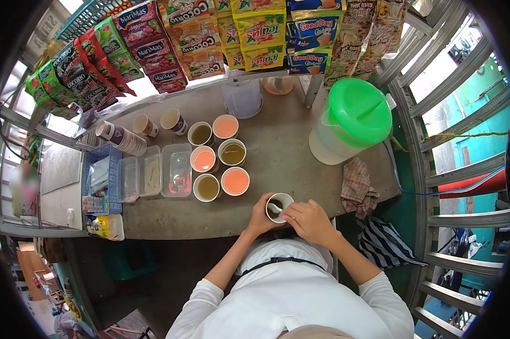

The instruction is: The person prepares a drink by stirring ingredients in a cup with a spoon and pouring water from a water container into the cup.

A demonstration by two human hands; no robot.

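At the table's front edge my left hand [259, 218] is wrapped round a paper cup [286, 199] holding a dark drink. A white spoon [275, 208] dips into that drink, its upper end pinched in the fingers of my right hand [308, 221] at the cup's right rim. Just beyond and to the left stand several filled paper cups in two rows. Some hold a pink-orange drink, such as the front right cup [235, 181]; others hold an olive-brown one, such as the front left cup [207, 187].
On the right stands a large clear jug with a green lid [360, 111], a checked cloth [359, 186] beside it. Plastic containers [177, 169], stacked paper cups [121, 139] and a blue basket [104, 152] sit at left. Drink sachets [260, 31] hang along the back.
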